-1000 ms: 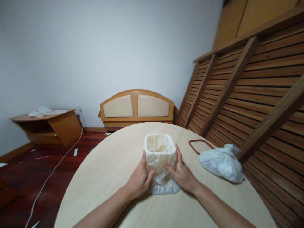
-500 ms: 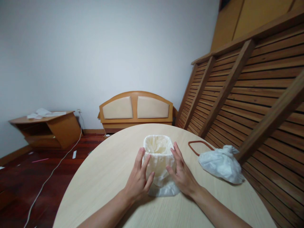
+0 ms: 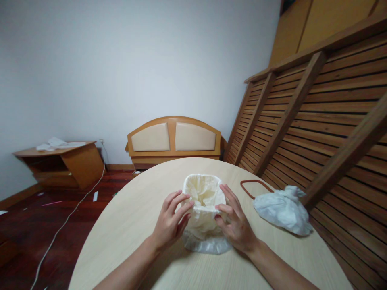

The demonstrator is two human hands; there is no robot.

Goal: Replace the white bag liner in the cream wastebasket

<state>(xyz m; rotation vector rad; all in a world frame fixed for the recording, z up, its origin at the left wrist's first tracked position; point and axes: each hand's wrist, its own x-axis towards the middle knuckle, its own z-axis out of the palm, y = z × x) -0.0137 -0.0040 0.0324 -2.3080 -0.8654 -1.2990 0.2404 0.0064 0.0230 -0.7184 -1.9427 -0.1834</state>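
On the round pale-wood table [image 3: 130, 233], head view: small bag-lined wastebin [image 3: 203, 192], upright, mouth up, near side of the tabletop, between both hands. Translucent whitish plastic liner [image 3: 207, 245] folded over the rim, loose edge spread around the base at the front. Inside, liner crumpled, cream-toned.

Left hand [image 3: 173, 215]: at the bin's left front corner, fingers bent, tips on the rim, thumb lower against the front. Right hand [image 3: 236, 223]: at the right front corner, fingers bent along the rim, thumb just below the front edge. Both half-curled; cannot tell if either pinches the liner tight.

Right of the bin, well apart: knotted white plastic bag [image 3: 281, 211], bulging, lying on the table; red-brown rounded ring frame [image 3: 255, 181] flat just beside it, farther back.

Behind: wooden headboard [image 3: 172, 139] with two cream padded panels, against the wall. Slatted wooden panel [image 3: 302, 104] leaning at right. Left: low wooden cabinet [image 3: 83, 163], white sheets [image 3: 54, 144] on top; white cable [image 3: 69, 217] across the dark red floor [image 3: 27, 237].
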